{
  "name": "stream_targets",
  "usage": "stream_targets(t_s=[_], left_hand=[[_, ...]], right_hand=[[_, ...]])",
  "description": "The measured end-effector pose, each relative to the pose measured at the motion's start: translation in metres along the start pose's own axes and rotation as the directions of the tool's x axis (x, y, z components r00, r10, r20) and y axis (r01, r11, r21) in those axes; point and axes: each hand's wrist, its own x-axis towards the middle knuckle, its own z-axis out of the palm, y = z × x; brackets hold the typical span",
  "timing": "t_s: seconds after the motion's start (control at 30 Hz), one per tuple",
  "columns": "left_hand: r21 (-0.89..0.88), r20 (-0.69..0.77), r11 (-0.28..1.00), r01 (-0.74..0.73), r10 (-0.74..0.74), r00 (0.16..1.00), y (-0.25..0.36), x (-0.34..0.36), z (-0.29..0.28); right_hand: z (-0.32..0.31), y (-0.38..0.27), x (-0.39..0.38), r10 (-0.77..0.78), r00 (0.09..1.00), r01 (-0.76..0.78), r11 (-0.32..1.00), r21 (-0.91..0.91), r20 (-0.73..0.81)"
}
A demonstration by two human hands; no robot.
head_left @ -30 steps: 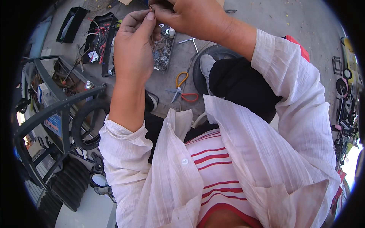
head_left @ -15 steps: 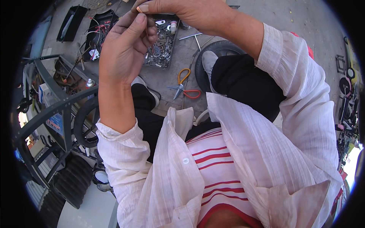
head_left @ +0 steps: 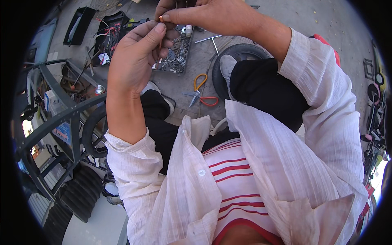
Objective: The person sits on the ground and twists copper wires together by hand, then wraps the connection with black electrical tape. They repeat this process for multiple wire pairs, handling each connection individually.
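Both my hands are raised close together at the top of the view. A thin orange-brown strand shows its bright tip at my right thumb, and a darker length seems to hang behind my left fingers; its kind is too small to make out. My left hand is closed, thumb pressed toward the curled fingers, on this strand. My right hand pinches at the bright tip with thumb and finger. Beyond them on the ground lies a tray of metal hardware, partly covered by my left hand.
Scissors with one yellow and one red handle lie between my feet. Behind them are a T-shaped metal tool and a tyre. A dark metal frame stands at left, black bins farther off.
Both hands have shifted slightly right and down in the view, still close together. The whole background has also moved a little to the right.
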Motion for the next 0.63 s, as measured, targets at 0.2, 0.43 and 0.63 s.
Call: stream_targets(t_s=[0.2, 0.43, 0.63], left_hand=[[0.174, -0.155, 0.985, -0.006, 0.033, 0.987, 0.007, -0.012, 0.013], [0.465, -0.355, 0.885, -0.033, 0.221, 0.909, 0.022, -0.051, -0.024], [0.376, -0.498, 0.870, -0.320, 0.481, 0.721, 0.064, -0.113, -0.077]], right_hand=[[0.008, -0.014, 0.001, -0.137, 0.990, 0.116, 0.903, -0.413, -0.021], [0.037, 0.017, 0.027, 0.093, 0.986, -0.022, 0.897, -0.442, 0.138], [0.090, 0.177, 0.031, 0.370, 0.863, -0.171, 0.855, -0.490, 0.345]])
